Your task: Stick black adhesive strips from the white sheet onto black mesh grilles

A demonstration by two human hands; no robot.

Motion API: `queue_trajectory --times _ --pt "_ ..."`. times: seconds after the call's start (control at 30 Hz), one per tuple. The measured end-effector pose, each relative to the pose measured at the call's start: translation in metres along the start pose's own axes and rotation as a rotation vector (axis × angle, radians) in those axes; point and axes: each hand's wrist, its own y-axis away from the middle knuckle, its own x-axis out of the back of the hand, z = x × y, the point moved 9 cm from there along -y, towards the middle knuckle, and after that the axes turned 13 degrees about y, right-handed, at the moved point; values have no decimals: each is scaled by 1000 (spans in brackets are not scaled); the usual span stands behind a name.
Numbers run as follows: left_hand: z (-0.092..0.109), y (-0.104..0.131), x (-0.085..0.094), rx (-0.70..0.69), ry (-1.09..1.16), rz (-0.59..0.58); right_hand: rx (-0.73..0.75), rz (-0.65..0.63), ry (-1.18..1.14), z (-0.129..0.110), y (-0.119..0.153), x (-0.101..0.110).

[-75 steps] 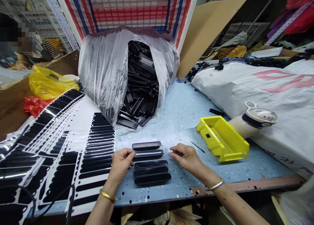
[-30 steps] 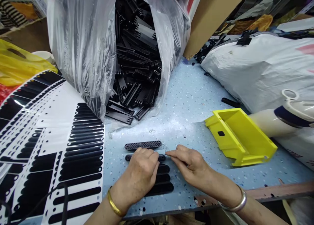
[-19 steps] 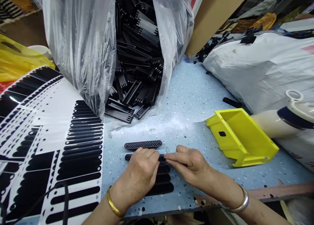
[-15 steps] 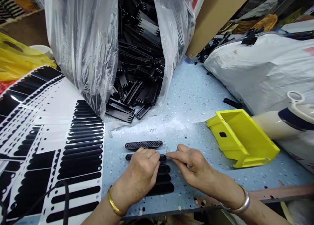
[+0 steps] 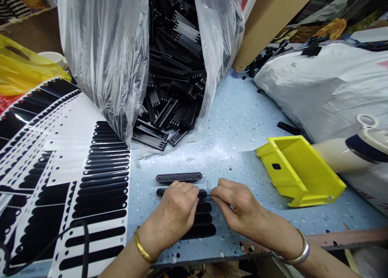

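My left hand point(image 5: 177, 207) is closed over a long black plastic strip point(image 5: 202, 193) with rounded ends, pressing it to the table; its fingertips are partly hidden. My right hand point(image 5: 235, 199) pinches a thin dark sliver just off the right end of that strip; what the sliver belongs to cannot be made out. Above the left hand lies a black strip with a lattice face point(image 5: 178, 177), touched by neither hand. Several smooth black strips point(image 5: 203, 218) lie in a row below, partly covered by the left hand.
A clear plastic bag point(image 5: 106, 59) spills black plastic parts point(image 5: 174, 88) at the back. Sheets of black stickers point(image 5: 106, 181) spread on the left. To the right are a yellow bin point(image 5: 303, 172), a white cup-like container point(image 5: 333, 152) and a big white bag point(image 5: 315, 83).
My right hand has moved slightly right, away from the strip's end, and a thin dark line now shows between its fingertips and the strip. My left hand stays on the strip.
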Motion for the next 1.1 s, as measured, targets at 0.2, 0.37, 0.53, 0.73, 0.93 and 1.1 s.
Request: queue_trajectory --times 0.2,0.37,0.53,0.73,0.93,1.1 --pt "1 -1 1 8 8 -10 42 11 18 -7 -4 6" --pt "1 -1 2 0 -5 -11 49 -3 43 -9 -7 5" --pt "1 -1 1 -1 -2 -16 50 -39 74 -10 -8 3" --pt "0 -2 0 30 31 -37 47 -98 46 -7 -16 0" --pt "-3 -3 -1 69 70 -68 -208 -325 -326 29 -30 -33" --pt "-7 -3 -2 88 79 -67 -358 -389 -540 34 -28 -47"
